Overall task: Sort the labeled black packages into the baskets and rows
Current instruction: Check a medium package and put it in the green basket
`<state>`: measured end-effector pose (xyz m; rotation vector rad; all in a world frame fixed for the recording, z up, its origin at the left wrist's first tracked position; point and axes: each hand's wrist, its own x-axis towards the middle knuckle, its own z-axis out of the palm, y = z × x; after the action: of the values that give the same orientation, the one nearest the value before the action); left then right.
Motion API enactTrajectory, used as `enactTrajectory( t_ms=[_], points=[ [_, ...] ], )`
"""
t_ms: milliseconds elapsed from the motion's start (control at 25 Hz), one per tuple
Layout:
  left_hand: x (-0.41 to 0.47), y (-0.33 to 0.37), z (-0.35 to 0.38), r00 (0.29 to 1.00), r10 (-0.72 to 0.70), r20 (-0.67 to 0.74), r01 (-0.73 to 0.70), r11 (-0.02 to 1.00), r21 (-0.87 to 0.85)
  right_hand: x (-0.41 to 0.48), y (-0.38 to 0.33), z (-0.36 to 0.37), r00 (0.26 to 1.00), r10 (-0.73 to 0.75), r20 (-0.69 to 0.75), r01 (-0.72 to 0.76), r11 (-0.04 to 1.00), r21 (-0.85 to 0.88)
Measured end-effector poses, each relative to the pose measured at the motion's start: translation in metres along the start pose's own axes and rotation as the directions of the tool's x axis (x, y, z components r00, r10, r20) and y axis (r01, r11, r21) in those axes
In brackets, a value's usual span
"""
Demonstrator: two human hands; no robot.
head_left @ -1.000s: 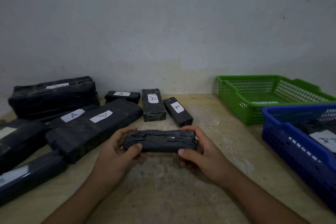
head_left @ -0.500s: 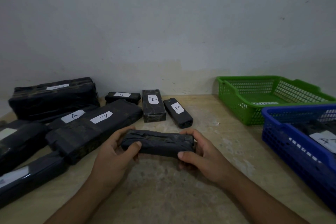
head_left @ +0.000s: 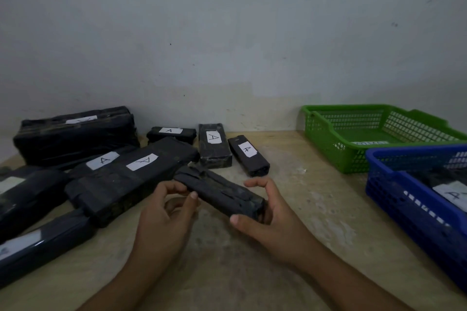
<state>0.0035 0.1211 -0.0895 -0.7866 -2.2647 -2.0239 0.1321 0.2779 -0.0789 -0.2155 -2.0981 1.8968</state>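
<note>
Head view: small black tape-wrapped rectangular package [head_left: 219, 193] sits slanted at centre-near, over the beige wooden tabletop [head_left: 316, 199]. Left hand [head_left: 164, 212] pinches its far-left end, thumb against curled fingers. Right hand [head_left: 270, 214] cups the near-right end, fingers curled and loosely spread.

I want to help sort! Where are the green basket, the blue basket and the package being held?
green basket [head_left: 326, 141]: head view, on its near side wall.
blue basket [head_left: 389, 192]: head view, on its near side wall.
held package [head_left: 222, 190]: head view, on the middle of its top.
</note>
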Motion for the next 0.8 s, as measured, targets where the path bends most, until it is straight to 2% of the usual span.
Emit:
enactTrajectory(
  t_ms=[120,200,280,400,520,600,800],
  points=[
    [-0.010,0.005,0.003,0.984,0.085,0.157,-0.080,0.996,-0.036,-0.001,0.003,0.004,0.998,-0.046,0.043,0.047,0.999,-0.028],
    [-0.016,0.009,0.005,0.941,0.135,0.309,-0.139,0.990,-0.009,-0.001,0.003,0.005,0.996,-0.052,0.069,0.055,0.998,-0.038],
    [-0.018,0.008,0.006,0.910,0.152,0.386,-0.172,0.985,0.016,0.000,0.001,0.005,0.997,-0.039,0.073,0.044,0.997,-0.059],
    [-0.018,0.007,0.005,0.917,0.131,0.376,-0.142,0.990,0.001,-0.001,0.002,0.008,0.998,-0.015,0.058,0.022,0.992,-0.124],
    [-0.019,0.006,0.006,0.913,0.216,0.346,-0.256,0.964,0.074,-0.002,0.006,0.014,0.999,-0.035,0.009,0.036,0.985,-0.171],
    [-0.018,0.006,0.007,0.914,0.234,0.333,-0.276,0.957,0.086,-0.002,0.005,0.018,0.998,-0.062,-0.021,0.058,0.987,-0.153],
    [-0.016,0.009,0.009,0.942,0.189,0.277,-0.183,0.982,-0.050,-0.003,0.005,0.021,0.999,-0.036,0.019,0.039,0.986,-0.162]
  ],
)
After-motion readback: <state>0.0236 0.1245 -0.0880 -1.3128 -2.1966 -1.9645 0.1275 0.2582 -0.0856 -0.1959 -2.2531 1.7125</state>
